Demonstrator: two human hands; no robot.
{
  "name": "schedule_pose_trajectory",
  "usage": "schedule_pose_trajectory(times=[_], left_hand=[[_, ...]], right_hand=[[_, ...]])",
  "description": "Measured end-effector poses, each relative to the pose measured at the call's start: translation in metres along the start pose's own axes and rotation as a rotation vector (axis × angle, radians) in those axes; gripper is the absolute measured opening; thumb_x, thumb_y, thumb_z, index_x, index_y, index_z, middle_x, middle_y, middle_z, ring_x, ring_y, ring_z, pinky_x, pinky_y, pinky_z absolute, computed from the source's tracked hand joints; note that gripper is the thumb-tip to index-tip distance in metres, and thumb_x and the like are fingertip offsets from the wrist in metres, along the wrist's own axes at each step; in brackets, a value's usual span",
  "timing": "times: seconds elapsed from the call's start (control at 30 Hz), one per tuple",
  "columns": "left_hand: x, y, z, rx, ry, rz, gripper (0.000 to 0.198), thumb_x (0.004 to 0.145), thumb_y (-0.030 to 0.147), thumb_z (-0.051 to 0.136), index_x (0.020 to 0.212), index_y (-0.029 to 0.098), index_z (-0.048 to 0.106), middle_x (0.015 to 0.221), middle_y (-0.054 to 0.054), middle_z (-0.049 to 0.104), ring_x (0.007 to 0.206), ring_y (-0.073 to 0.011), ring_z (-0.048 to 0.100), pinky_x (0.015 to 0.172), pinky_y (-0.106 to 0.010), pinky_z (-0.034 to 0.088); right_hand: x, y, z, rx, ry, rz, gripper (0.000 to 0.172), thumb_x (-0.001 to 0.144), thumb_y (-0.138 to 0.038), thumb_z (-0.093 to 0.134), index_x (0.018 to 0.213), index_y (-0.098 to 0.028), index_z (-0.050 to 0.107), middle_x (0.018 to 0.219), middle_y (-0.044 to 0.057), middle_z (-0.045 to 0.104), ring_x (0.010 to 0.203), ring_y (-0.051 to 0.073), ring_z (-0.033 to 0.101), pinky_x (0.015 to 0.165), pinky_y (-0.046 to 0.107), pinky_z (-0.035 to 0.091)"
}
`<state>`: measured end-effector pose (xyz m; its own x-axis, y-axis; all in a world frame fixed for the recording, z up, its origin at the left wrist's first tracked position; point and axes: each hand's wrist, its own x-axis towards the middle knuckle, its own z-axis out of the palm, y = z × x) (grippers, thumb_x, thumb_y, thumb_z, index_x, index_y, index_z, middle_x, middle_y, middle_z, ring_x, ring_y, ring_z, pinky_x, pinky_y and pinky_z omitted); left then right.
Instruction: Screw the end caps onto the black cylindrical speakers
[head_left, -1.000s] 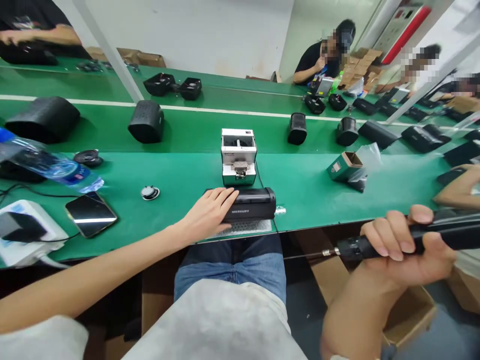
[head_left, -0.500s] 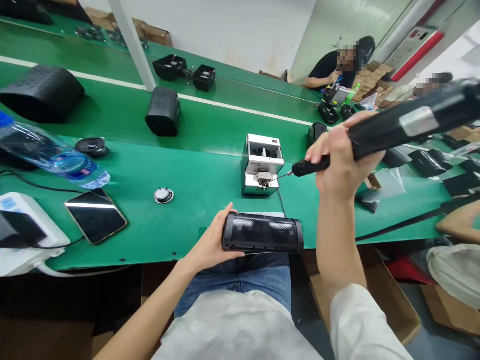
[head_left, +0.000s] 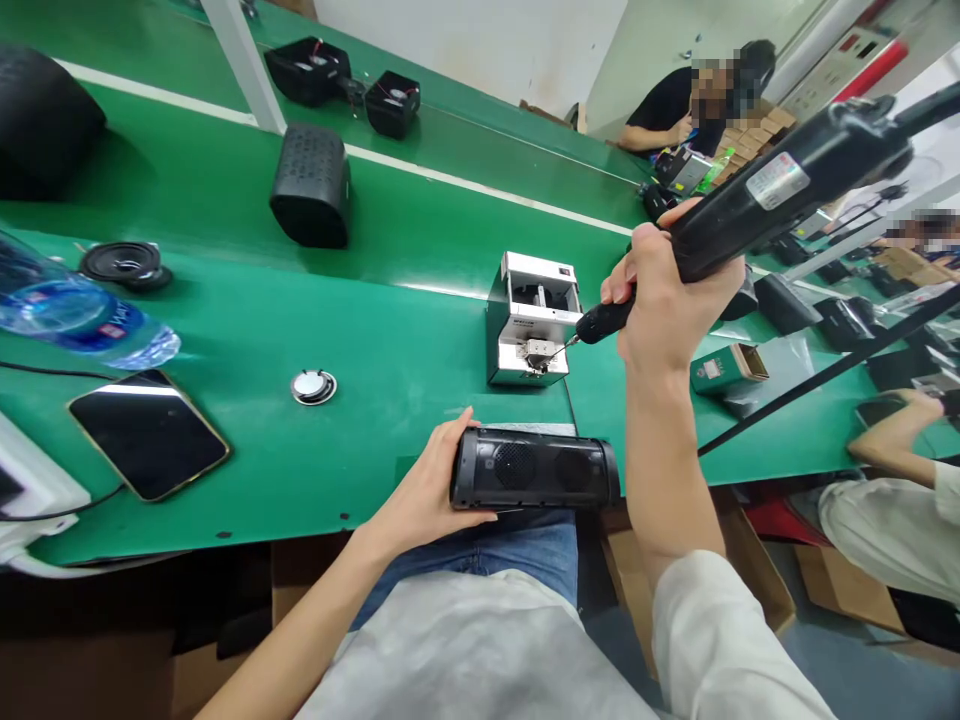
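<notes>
Head camera view, looking down over a green counter (head_left: 300,330) on an assembly line: a seated worker's left hand (head_left: 427,490) grips the left end of a black cylindrical speaker (head_left: 536,470), fingers curled behind it and thumb lying along its underside. The speaker lies on its side at the near edge of the counter, over the worker's lap, with two round grilles facing the camera.

The right hand (head_left: 664,300) is closed around a black electric screwdriver (head_left: 750,215), held at a slant with its body rising to the upper right. The bit tip touches the front outlet of a small white screw feeder (head_left: 534,320), which stands on the counter just beyond the speaker.

To the left on the counter lie a small round metal part (head_left: 313,386), a dark phone (head_left: 148,433) face up, a plastic water bottle (head_left: 79,320) on its side and a loose speaker driver (head_left: 124,263). A black speaker shell (head_left: 311,198) sits farther back, near a white post. To the right of the feeder is a small open green carton (head_left: 726,368).

At the far end of the line another person in a black top (head_left: 667,110) sits at the counter, and at the right edge a co-worker's forearm (head_left: 889,440) reaches in.
</notes>
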<state>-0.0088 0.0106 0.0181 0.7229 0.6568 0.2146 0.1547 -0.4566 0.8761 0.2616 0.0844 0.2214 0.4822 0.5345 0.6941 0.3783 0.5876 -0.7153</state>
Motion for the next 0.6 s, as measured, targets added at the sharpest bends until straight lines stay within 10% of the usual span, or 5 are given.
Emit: schedule_pose_trajectory(times=[0.27, 0.6], left_hand=[[0.000, -0.004, 0.004, 0.009, 0.023, 0.035, 0.144, 0.085, 0.045, 0.102, 0.184, 0.039, -0.001, 0.172, -0.020, 0.045, 0.160, -0.0474, 0.049, 0.130, -0.073, 0.047], [0.001, -0.007, 0.005, 0.055, 0.029, 0.086, 0.145, 0.083, 0.049, 0.103, 0.184, 0.032, 0.000, 0.174, -0.025, 0.043, 0.164, -0.0511, 0.044, 0.132, -0.076, 0.044]], right_hand=[[-0.007, -0.013, -0.003, 0.022, -0.003, 0.059, 0.026, 0.090, -0.032, 0.086, 0.094, -0.032, 0.060, 0.056, -0.011, 0.042, 0.043, 0.013, 0.037, 0.046, 0.034, 0.035], [-0.043, -0.097, 0.024, 0.220, -0.073, 0.092, 0.017, 0.088, -0.016, 0.074, 0.096, -0.027, 0.064, 0.061, -0.012, 0.040, 0.041, 0.010, 0.039, 0.039, 0.029, 0.036]])
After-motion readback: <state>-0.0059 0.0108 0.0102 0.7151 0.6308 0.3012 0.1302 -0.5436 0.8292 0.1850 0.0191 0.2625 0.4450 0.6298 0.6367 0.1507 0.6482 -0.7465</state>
